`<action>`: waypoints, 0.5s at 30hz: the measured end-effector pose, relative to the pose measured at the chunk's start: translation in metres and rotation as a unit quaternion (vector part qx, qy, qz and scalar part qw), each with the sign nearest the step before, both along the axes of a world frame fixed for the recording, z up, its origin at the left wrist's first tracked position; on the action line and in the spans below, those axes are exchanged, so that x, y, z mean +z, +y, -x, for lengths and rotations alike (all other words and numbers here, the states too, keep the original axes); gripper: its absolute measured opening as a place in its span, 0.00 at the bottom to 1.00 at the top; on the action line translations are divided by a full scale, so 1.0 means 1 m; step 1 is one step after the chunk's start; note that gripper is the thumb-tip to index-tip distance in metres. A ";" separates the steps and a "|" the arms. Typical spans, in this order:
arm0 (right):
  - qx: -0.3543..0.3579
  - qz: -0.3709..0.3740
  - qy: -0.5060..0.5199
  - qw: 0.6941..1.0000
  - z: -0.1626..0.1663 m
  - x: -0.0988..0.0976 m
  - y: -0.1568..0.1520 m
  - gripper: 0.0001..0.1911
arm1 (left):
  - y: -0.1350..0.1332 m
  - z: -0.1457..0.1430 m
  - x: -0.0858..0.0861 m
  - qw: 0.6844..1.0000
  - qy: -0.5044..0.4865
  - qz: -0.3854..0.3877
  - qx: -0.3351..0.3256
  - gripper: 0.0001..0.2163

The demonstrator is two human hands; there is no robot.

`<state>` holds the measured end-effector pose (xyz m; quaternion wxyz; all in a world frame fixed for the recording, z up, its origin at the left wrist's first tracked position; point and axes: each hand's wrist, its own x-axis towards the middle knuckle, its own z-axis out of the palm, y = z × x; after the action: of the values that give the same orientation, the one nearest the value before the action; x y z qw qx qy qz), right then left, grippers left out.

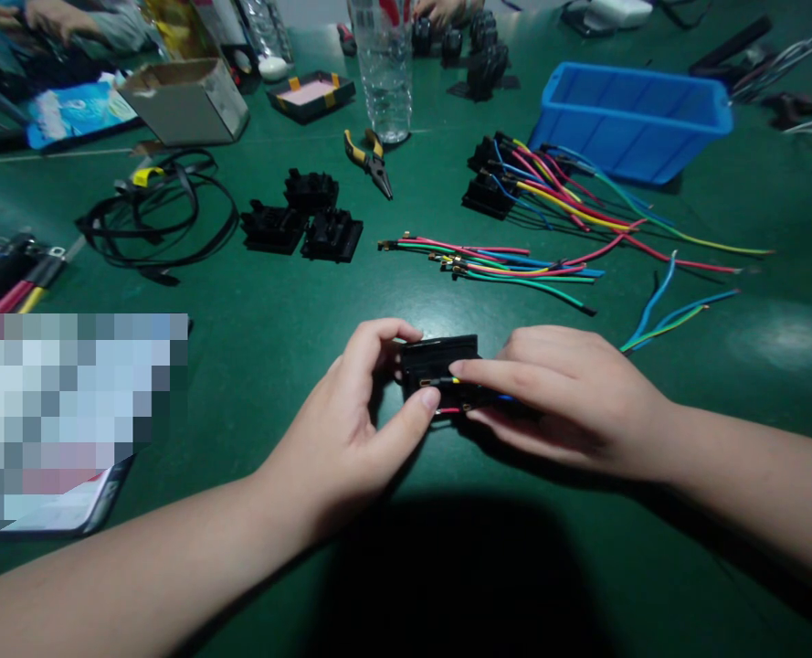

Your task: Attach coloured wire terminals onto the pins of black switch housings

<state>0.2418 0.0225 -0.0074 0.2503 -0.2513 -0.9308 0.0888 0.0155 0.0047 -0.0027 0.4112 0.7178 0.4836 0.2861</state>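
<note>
My left hand (364,402) is closed around the left side of a black plastic socket housing (439,352), its thumb pressed on the lower front. My right hand (570,393) pinches a yellow-green wire (456,380) with a metal terminal against the housing. A red wire (450,410) shows below, and a bit of blue wire comes out under the right fingers; the palm hides the rest. Beyond my hands lies a row of loose coloured wires (501,260) with crimped ends. Three similar black housings (333,236) sit to the upper left.
Wired black housings (491,192) lie by a blue bin (638,119). Pliers (371,164), a plastic bottle (386,82), a black cable coil (165,219), a cardboard box (193,105) and a blurred-out tablet-like device (69,420) surround the work. Another person's hand (56,18) is at upper left.
</note>
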 end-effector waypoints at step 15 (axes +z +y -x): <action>-0.038 0.028 0.035 0.998 0.001 0.005 -0.002 0.18 | 0.001 0.001 0.003 0.999 -0.017 0.031 -0.004 0.13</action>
<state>0.2409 0.0205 -0.0026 0.2787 -0.2906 -0.9082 0.1141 0.0142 0.0053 -0.0002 0.4429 0.7016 0.4823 0.2811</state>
